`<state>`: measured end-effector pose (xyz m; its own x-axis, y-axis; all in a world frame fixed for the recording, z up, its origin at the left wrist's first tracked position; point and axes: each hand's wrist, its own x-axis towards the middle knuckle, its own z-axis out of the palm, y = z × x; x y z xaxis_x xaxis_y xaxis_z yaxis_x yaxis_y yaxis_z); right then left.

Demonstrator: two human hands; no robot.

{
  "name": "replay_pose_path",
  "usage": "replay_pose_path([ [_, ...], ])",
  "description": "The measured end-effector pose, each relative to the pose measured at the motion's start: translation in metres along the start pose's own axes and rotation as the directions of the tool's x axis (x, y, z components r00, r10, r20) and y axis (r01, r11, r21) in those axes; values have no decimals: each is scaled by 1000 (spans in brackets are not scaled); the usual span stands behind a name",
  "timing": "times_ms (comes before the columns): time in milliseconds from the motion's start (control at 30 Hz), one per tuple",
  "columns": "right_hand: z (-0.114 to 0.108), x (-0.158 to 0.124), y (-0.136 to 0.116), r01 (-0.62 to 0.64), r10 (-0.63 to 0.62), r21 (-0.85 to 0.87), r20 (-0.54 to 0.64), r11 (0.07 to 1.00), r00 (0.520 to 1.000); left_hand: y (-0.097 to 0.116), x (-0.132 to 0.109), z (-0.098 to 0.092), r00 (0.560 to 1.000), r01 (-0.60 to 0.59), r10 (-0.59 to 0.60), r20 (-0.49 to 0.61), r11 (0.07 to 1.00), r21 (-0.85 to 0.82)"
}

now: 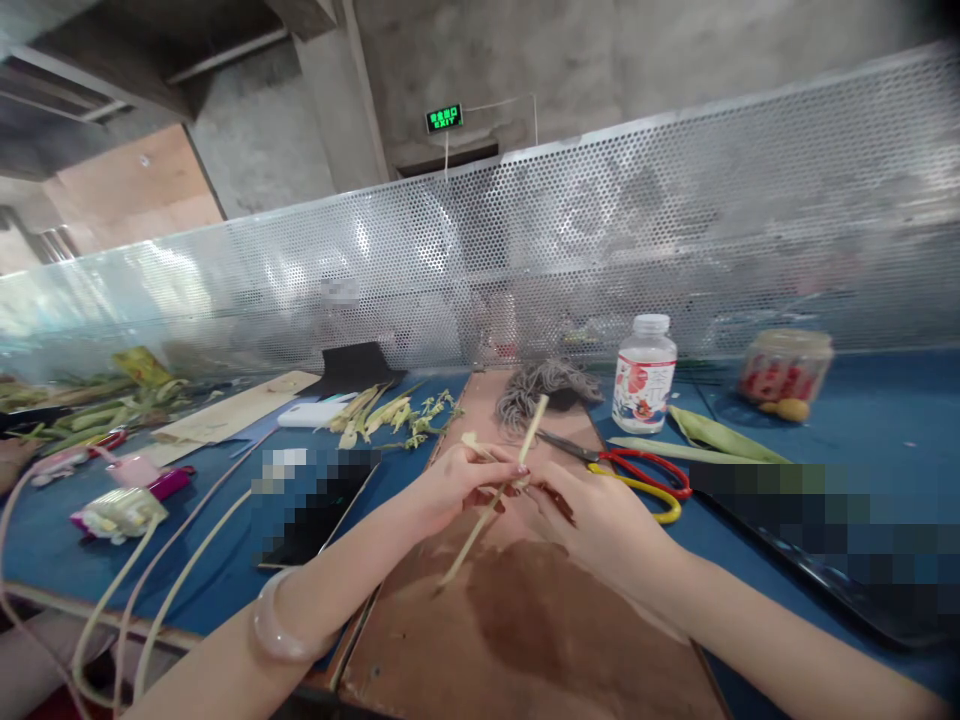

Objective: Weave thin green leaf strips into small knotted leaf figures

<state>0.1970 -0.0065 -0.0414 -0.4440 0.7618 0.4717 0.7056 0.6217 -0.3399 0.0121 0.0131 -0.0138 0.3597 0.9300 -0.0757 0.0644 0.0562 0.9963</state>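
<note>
My left hand (463, 478) and my right hand (581, 505) meet above the brown wooden board (442, 645). Between their fingertips runs a thin, pale plant strip (480, 527), slanting from upper right to lower left. Both hands are closed in a pinch on it, and the fingers partly hide where they grip. A small pale end pokes up by my left fingers. Just right of my right hand lie scissors (643, 462) with one red and one yellow handle. Behind the hands sits a tangle of grey yarn (536, 390).
A plastic bottle (643, 385) and a jar (784, 370) stand at the back right. A dark tray-like object (810, 580) lies at right. Dried husks (382, 415), a dark phone-like slab (319, 520) and cables (199, 505) lie left. A perforated metal screen (420, 250) closes the back.
</note>
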Motion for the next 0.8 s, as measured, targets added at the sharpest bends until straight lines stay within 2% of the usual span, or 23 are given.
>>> replay_pose_path([
  [167,4,-1,-2,-6,5,47,36,999,999,1,-1,4,996,-79,81,-48,996,36],
  [300,8,-2,-2,0,-5,102,49,995,999,-5,1,5,982,-178,184,-33,973,145],
  [433,8,-2,-4,25,-35,181,54,983,998,-11,5,4,964,-235,255,-75,950,207],
  [633,7,-1,-5,78,-85,85,81,993,993,-12,5,3,951,-231,272,-145,940,249],
  [700,7,0,-5,44,-47,40,67,998,997,-9,4,4,955,-226,262,-140,946,232],
  [800,7,1,-5,-74,74,3,14,997,997,-3,1,6,957,-257,275,-95,951,170],
])
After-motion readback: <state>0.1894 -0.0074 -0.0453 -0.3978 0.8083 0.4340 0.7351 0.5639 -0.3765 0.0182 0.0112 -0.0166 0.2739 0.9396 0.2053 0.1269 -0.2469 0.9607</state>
